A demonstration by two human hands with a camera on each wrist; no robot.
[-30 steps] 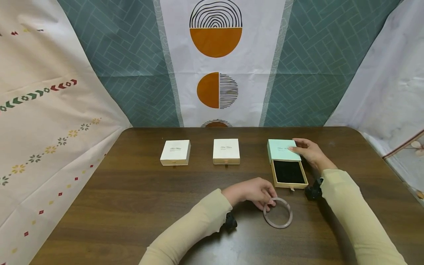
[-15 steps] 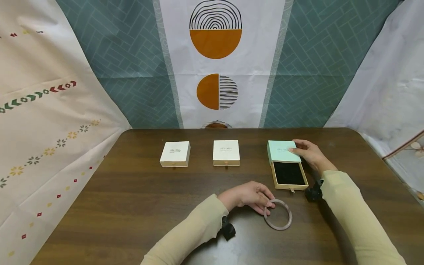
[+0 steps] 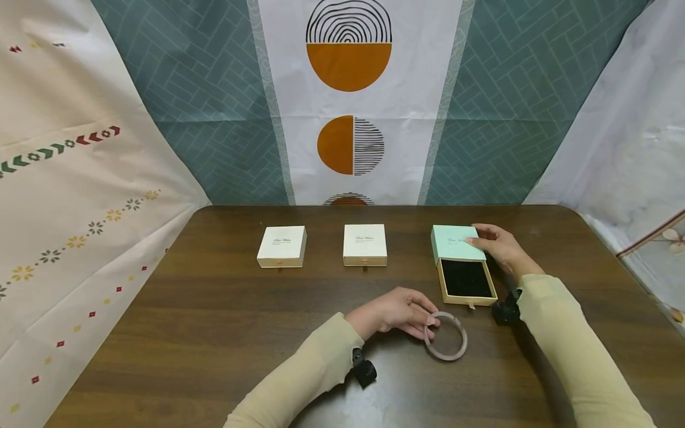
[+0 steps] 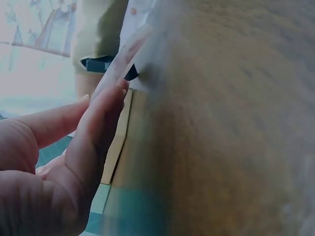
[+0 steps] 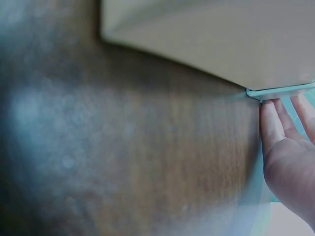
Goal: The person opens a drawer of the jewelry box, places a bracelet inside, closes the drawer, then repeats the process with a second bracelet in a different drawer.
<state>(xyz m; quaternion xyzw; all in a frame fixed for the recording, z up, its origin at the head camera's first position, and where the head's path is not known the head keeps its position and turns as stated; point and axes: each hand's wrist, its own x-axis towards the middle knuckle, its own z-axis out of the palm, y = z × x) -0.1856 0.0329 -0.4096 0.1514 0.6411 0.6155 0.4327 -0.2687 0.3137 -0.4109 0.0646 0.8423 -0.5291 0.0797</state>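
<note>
Between its thumb and fingertips, my left hand (image 3: 393,312) pinches a pale greyish-pink bangle (image 3: 464,342) at its left side. The left wrist view shows the bangle (image 4: 117,69) nearly edge-on, tilted above the table. Toward the back right lies a mint-green gift box (image 3: 452,241), its gold-edged drawer (image 3: 468,301) pulled out toward me with a black lining inside. My right hand (image 3: 502,248) grips the box's right side, thumb on the lid. In the right wrist view its fingers touch the mint sleeve (image 5: 280,92), beside the pale drawer wall (image 5: 197,39).
Two closed cream boxes with small drawer tabs stand in the back row, a left box (image 3: 281,244) and a middle box (image 3: 365,242). They sit on a dark wooden table (image 3: 187,333). Patterned cloths (image 3: 214,107) hang behind it and at the sides.
My left hand has shifted slightly to the left, and the bangle has moved a little left with it. My right hand and the mint box stay in place.
</note>
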